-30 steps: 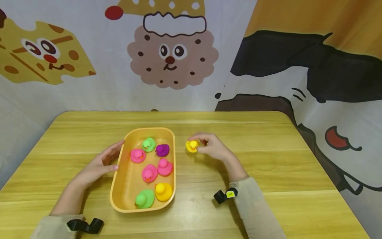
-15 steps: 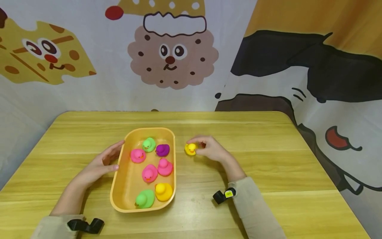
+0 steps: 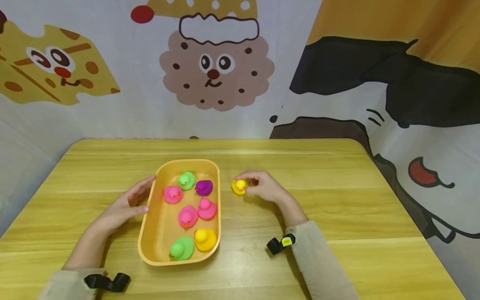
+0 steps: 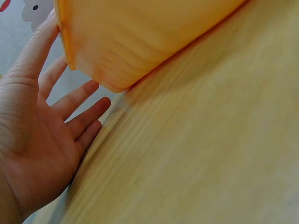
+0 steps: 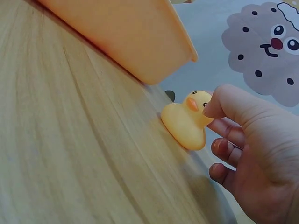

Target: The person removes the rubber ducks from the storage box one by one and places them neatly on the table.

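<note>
Backdrop (image 3: pixel 136 50) of white ground, printed with cartoon figures, filled the upper head view: cheese figure (image 3: pixel 61 68) at left, biscuit figure (image 3: pixel 215 89) in a spotted hat at centre, large black-and-white figure (image 3: pixel 348 66) at right. Below it lay a wood-grain table (image 3: pixel 348 187), far corners rounded. Orange tray (image 3: pixel 161 225) stood on the table, left of centre, long side running toward the wearer. Beige sleeves (image 3: pixel 322 258) reached in from the near edge, one on each side.

Left hand (image 3: pixel 125 208): at the tray's left side, fingers spread and fairly straight, thumb and fingertips against the rim. Right hand (image 3: pixel 268 185): to the right of the tray, free fingers loosely bent. Black wrist devices (image 3: pixel 280 244) sat at both cuffs.

Tray contents, seven ducks: orange-yellow duck (image 3: pixel 205 240) at the near right, beside near green duck (image 3: pixel 182 248); three pink ducks (image 3: pixel 207 209), two at mid-right and one at the left wall; far green duck (image 3: pixel 186 180) and purple duck (image 3: pixel 204 188) toward the far end.

Small yellow duck (image 3: pixel 239 187): outside the tray, just right of it, upright, head pinched between right thumb and index finger. Base contact with the table could not be settled; the right wrist view showed that underside poorly.
</note>
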A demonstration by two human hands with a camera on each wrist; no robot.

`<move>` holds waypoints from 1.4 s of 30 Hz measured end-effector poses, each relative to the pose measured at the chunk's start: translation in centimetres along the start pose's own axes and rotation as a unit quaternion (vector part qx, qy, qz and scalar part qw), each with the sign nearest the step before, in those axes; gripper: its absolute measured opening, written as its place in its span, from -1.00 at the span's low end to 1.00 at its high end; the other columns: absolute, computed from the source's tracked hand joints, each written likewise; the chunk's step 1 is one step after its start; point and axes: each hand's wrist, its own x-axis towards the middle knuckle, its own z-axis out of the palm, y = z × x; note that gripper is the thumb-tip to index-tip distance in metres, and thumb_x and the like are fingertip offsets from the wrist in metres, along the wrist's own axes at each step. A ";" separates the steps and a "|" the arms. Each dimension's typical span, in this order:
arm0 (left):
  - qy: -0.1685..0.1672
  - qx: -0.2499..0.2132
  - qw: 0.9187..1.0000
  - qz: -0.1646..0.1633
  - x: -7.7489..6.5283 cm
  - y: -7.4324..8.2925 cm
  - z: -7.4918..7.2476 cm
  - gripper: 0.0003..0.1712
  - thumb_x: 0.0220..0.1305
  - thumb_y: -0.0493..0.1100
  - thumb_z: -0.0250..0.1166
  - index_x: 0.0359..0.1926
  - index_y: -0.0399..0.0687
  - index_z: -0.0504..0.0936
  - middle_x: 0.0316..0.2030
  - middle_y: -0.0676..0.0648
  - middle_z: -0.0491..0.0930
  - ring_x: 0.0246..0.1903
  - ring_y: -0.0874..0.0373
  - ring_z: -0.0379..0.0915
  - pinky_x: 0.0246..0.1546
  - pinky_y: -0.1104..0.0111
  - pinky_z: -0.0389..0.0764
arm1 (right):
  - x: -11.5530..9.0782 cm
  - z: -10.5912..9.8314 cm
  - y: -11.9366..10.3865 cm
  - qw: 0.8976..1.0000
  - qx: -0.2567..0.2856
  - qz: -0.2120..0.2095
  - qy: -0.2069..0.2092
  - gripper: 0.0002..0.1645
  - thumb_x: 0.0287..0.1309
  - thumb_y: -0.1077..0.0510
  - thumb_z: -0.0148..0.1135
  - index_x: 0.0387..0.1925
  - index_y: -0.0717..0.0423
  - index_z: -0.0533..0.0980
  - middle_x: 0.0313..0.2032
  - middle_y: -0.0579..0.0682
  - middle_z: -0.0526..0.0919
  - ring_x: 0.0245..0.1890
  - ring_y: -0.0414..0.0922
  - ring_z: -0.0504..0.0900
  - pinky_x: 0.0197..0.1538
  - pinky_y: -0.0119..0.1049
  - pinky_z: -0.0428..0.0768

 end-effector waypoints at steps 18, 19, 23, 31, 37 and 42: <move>0.001 0.005 1.000 0.000 0.1 -0.1 0.0 -0.13 0.24 -0.41 0.23 0.49 -0.07 0.04 0.34 -0.23 0.20 0.20 0.36 0.20 0.09 0.55 0.26 | 0.5 -0.4 0.9 0.997 -0.044 -0.063 0.016 -0.49 0.00 0.34 0.32 0.07 0.18 0.57 -0.05 0.11 0.58 -0.33 0.11 0.39 -0.34 -0.27 0.35; 0.002 0.004 1.000 -0.002 0.1 -0.1 0.0 -0.13 0.24 -0.41 0.24 0.49 -0.07 0.04 0.34 -0.23 0.20 0.20 0.36 0.20 0.09 0.55 0.26 | 0.5 -0.3 0.5 0.996 -0.049 -0.069 0.016 -0.51 0.01 0.32 0.33 0.06 0.16 0.57 -0.05 0.09 0.58 -0.33 0.12 0.39 -0.33 -0.27 0.35; 0.006 0.002 1.000 -0.006 0.0 -0.3 -0.1 -0.13 0.24 -0.39 0.25 0.49 -0.07 0.04 0.34 -0.20 0.21 0.20 0.36 0.20 0.09 0.55 0.27 | 0.4 0.0 -1.5 0.994 -0.060 -0.086 0.020 -0.55 0.03 0.27 0.37 0.03 0.08 0.60 -0.09 -0.07 0.60 -0.32 0.13 0.38 -0.30 -0.22 0.35; 0.006 0.000 1.000 -0.010 0.0 -0.5 -0.2 -0.13 0.24 -0.38 0.25 0.49 -0.06 0.05 0.35 -0.18 0.21 0.20 0.37 0.20 0.09 0.55 0.27 | 0.1 1.8 -4.6 0.991 -0.024 -0.128 0.019 -0.57 0.00 0.31 0.43 -0.02 0.14 0.62 -0.19 -0.12 0.60 -0.33 0.07 0.37 -0.30 -0.07 0.38; 0.007 0.001 1.000 -0.009 -0.1 -0.5 -0.2 -0.13 0.24 -0.39 0.25 0.49 -0.05 0.04 0.35 -0.16 0.22 0.20 0.37 0.20 0.09 0.55 0.26 | -0.1 3.6 -6.6 0.988 -0.013 -0.156 -0.003 -0.57 -0.04 0.25 0.48 -0.05 0.12 0.64 -0.11 -0.16 0.62 -0.27 -0.14 0.42 -0.28 -0.22 0.39; 0.007 0.001 1.000 -0.008 0.0 -0.6 -0.2 -0.12 0.24 -0.39 0.25 0.49 -0.05 0.05 0.35 -0.16 0.22 0.21 0.37 0.20 0.09 0.55 0.26 | -0.3 5.0 -7.7 0.986 -0.026 -0.167 -0.019 -0.56 -0.07 0.17 0.51 -0.06 0.04 0.66 -0.05 -0.23 0.62 -0.09 -0.21 0.47 -0.13 -0.23 0.43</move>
